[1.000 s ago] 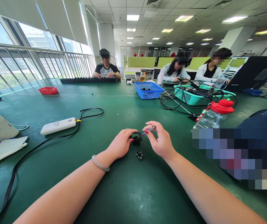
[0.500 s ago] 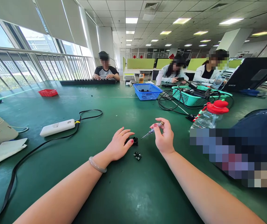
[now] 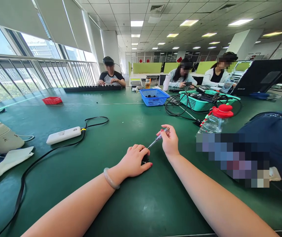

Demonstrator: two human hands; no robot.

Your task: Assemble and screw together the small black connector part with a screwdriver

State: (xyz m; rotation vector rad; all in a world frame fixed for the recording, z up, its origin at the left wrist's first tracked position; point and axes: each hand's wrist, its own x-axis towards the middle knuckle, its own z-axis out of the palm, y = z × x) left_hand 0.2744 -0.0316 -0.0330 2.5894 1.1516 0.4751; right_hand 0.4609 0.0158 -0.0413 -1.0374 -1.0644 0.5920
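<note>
My left hand rests on the green table with its fingers curled over a small black part, most of which they hide. My right hand is raised just to the right and pinches a small clear-handled screwdriver. The screwdriver's metal tip slants down to the left towards the left hand without touching it. A pale bangle circles my left wrist.
A white power bank with a black cable lies to the left. A clear bottle with a red cap and a dark blue cap sit at right. Blue, teal and red baskets stand further back. Three people sit at the far side.
My left hand has slid down and right over the small black parts, covering the loose one that lay in front. My right hand has lifted the screwdriver away from the part.
</note>
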